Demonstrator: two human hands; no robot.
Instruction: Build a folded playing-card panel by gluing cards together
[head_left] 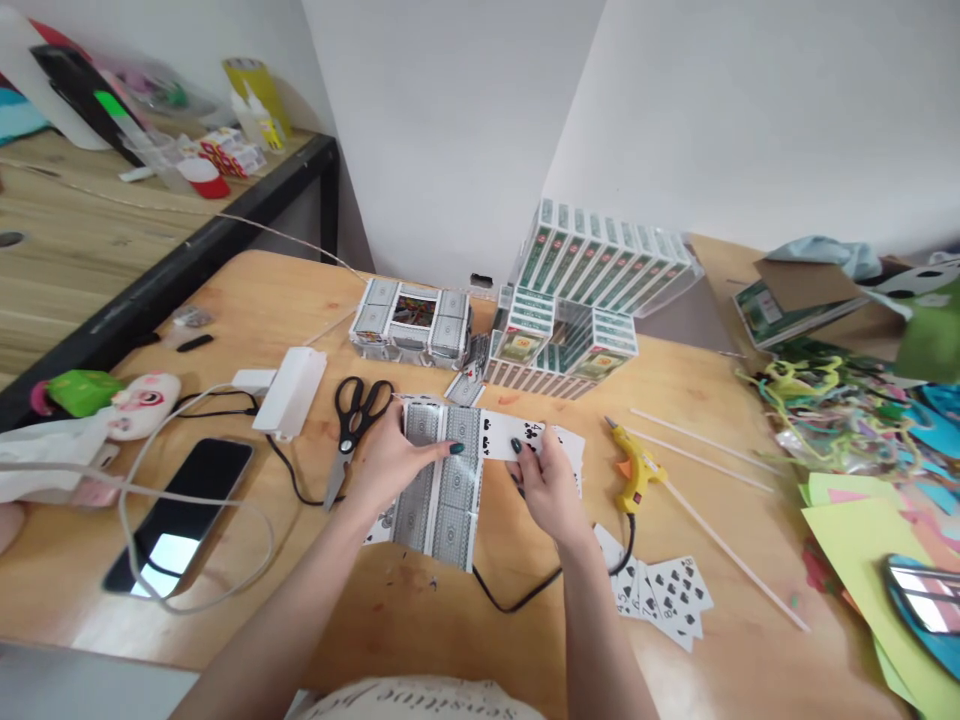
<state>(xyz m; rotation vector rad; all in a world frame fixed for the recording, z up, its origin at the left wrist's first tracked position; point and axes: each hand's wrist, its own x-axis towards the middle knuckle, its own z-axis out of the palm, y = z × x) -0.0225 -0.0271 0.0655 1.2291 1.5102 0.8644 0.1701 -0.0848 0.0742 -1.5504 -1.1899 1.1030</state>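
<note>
My left hand (405, 455) grips the upper left part of a joined panel of playing cards (454, 500), its thumb lying across the grey patterned backs. In my right hand (541, 475) a playing card (501, 438), a four of clubs, is pinched at its right end. The card's left end meets the panel's upper right edge; whether it is stuck there I cannot tell. More white cards (571, 450) show behind my right fingers. Close to my left hand lie black-handled scissors (352, 430). Right of my right hand rests a yellow hot glue gun (636, 470).
Behind the hands stand a box-like card construction (412, 322) and stacked green-and-white card boxes (600, 262). Fanned spade cards (660, 595) and glue sticks (739, 555) lie on the right. A phone (184, 515), a looping white cable and a white power strip (292, 392) occupy the left.
</note>
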